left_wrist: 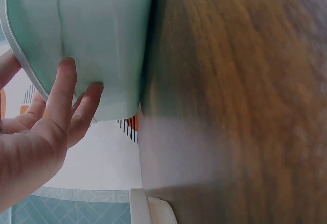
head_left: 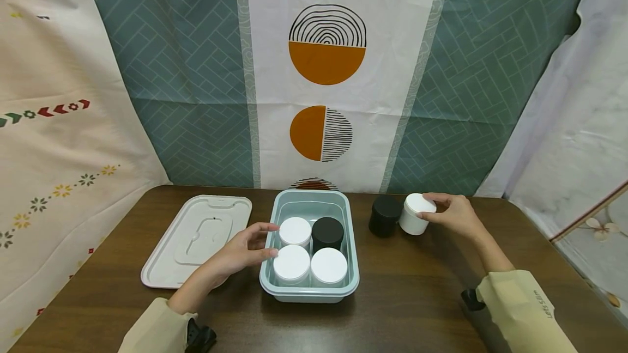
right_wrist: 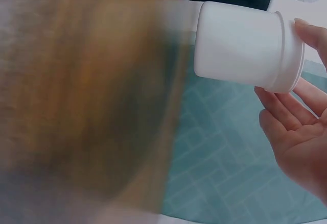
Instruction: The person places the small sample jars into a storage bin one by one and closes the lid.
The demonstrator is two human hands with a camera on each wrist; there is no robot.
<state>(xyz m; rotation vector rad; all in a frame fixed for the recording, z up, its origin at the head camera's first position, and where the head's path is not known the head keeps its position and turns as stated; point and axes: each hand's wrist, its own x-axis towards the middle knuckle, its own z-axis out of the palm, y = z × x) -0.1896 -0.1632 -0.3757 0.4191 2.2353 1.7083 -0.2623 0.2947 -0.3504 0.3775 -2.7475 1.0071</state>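
Observation:
A light blue-green plastic bin [head_left: 350,266] stands in the middle of the table, with three white-lidded jars [head_left: 291,264] and a black jar [head_left: 327,233] in it. My left hand [head_left: 247,248] holds the bin's left rim; some fingers [left_wrist: 64,89] lie along its outer wall in the left wrist view. On the right, my right hand [head_left: 453,215] pinches a white jar [right_wrist: 240,43] near its lid. The jar is upright, its base slightly above the tabletop. Close beside it stands another black jar [head_left: 384,217].
A white lid [head_left: 164,257] with a moulded handle lies flat on the wooden table [head_left: 392,298], left of the bin. Patterned cloth [head_left: 333,91] hangs behind the table's back edge, and pale cloth [head_left: 64,151] hangs along the left side.

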